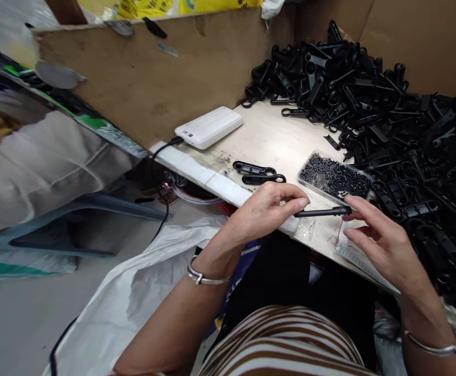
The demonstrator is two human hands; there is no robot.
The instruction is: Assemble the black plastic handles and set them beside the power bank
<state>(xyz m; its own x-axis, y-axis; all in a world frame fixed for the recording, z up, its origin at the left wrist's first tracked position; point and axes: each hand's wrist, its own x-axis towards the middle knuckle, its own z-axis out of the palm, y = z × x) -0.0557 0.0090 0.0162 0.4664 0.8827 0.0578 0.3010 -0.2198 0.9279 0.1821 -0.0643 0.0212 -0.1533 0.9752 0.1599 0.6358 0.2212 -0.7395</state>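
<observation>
A slim black plastic part is pinched at its left end between the thumb and fingers of my left hand. It lies nearly level above the table's front edge. My right hand is at the part's other end, thumb and fingers apart; whether a fingertip touches it I cannot tell. Just behind the part sits a clear shallow box full of tiny black and grey pieces. Two similar black plastic parts, a farther one and a nearer one, lie side by side beyond my left hand.
A large heap of black plastic parts covers the table's back and right. A white power bank with a black cable stands by the wooden board. White sheeting hangs at the left, near a blue-grey stool.
</observation>
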